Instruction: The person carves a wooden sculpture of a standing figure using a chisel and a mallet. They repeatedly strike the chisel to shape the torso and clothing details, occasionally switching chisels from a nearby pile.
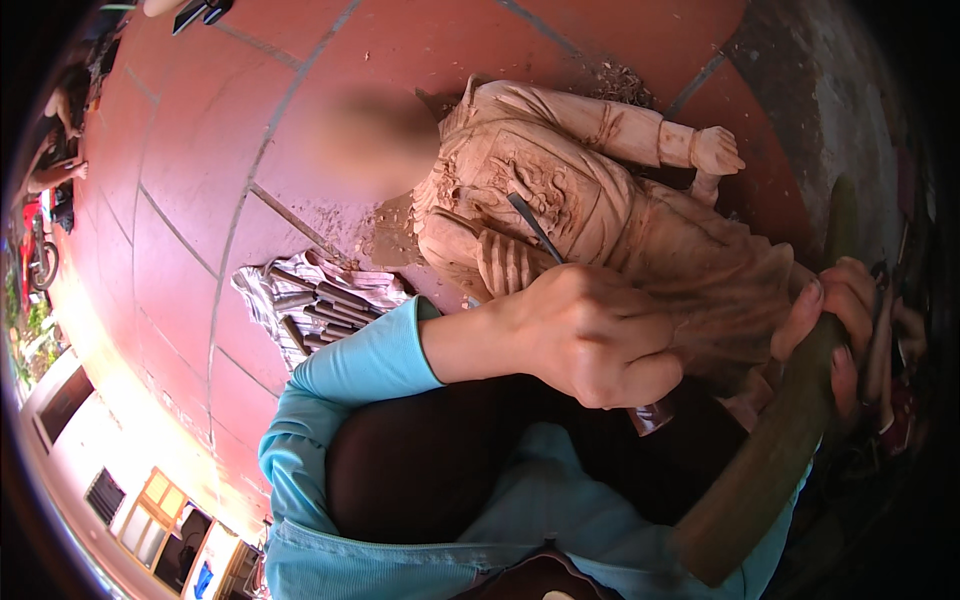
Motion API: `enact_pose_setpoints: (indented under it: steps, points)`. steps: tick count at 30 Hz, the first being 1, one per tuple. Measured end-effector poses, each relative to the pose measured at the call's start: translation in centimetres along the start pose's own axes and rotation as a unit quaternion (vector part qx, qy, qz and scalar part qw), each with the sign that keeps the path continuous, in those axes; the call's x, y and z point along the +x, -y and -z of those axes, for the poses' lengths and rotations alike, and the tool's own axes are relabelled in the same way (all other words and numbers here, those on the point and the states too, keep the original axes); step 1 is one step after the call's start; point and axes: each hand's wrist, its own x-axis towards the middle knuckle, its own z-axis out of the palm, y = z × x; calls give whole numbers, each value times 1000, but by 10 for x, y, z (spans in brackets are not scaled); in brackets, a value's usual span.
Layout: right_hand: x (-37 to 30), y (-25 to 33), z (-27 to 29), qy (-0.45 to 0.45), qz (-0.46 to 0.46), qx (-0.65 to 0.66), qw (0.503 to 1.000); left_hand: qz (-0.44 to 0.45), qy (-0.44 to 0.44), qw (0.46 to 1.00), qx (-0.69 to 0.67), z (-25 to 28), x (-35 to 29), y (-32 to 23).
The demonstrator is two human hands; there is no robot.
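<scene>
Sleeve: light turquoise-blue long sleeve point(365, 365), snug to the wrist, entering from about 7 o'clock.
Cuff: plain, unmarked edge.
Legwear: dark brown-black cloth point(430, 460) toward 6 o'clock.
Hands: left hand point(590, 335) and right hand point(835, 320) ungloved.

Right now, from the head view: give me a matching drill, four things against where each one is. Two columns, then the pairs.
Things
1. left hand
2. right hand
3. spare carving tools
4. wooden statue

Places
A. laid out on a cloth on the red floor, left of the statue
B. wrapped around the chisel, blade tip on the statue's carved chest
C. lying on the floor ahead of the person, one fist raised
D. closed round the dark wooden mallet at the right edge

Pairs: 1-B, 2-D, 3-A, 4-C
</scene>
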Motion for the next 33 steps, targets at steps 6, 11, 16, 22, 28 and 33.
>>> enact_pose_setpoints:
  steps: [6,11,16,22,28,33]
  points:
    - [-5,-9,-5,-4,-10,30,999,-6,-30,999,20,-3,6,3]
    - [3,-5,3,62,-18,-18,998,-10,-30,998,46,-8,5,4]
    - [9,-1,5,121,-13,-63,991,-14,-10,998,61,-8,2,4]
    - [-8,-14,-5,7,38,16,999,-34,-11,996,78,-11,-3,5]
    - [-11,-13,1,22,24,10,999,-36,-20,995,86,-12,-5,5]
    - [-7,-7,2,60,25,-13,998,-28,27,997,61,-4,-7,3]
